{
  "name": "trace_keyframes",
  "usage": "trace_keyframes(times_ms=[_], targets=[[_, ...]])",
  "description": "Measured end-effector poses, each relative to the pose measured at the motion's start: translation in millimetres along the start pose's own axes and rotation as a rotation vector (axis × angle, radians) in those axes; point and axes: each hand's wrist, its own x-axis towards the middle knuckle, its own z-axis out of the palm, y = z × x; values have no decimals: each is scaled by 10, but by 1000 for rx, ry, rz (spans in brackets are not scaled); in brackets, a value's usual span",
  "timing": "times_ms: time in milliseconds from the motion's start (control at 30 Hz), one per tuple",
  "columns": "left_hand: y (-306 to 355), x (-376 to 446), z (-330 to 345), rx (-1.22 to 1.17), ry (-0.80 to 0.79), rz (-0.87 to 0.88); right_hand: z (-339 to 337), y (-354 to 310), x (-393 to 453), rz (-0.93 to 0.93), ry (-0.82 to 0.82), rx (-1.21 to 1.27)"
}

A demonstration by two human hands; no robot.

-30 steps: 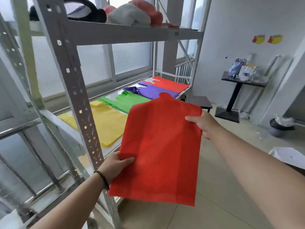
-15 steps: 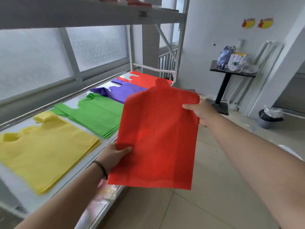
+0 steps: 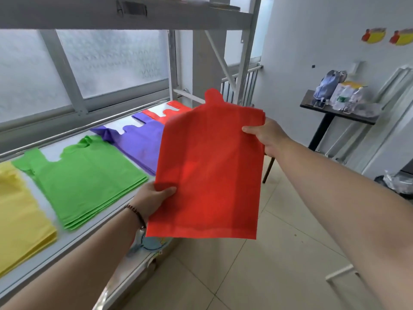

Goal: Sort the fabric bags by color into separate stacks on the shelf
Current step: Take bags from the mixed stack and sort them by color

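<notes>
With yellow, green and purple stacks (image 3: 138, 144) already sorted, we pinch one red bag (image 3: 207, 175) in left hand (image 3: 152, 198) and right hand (image 3: 266, 135), short of the red stack (image 3: 169, 111) beyond the purple stack.

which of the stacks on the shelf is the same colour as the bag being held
The red stack, at the far end of the shelf beyond the purple stack. The green stack and the yellow stack lie nearer and do not match the held red bag.

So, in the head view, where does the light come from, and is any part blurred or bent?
Head view: daylight enters through the frosted window; the red bag glows unevenly; the side table looks soft; wide-angle distortion bends the shelf frame.
</notes>
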Motion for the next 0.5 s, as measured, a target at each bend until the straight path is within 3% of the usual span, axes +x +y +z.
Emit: trace_keyframes(times_ms=[500], targets=[[640,2004,451,-33,239,59,132,-431,2590,-184,-207,-102]])
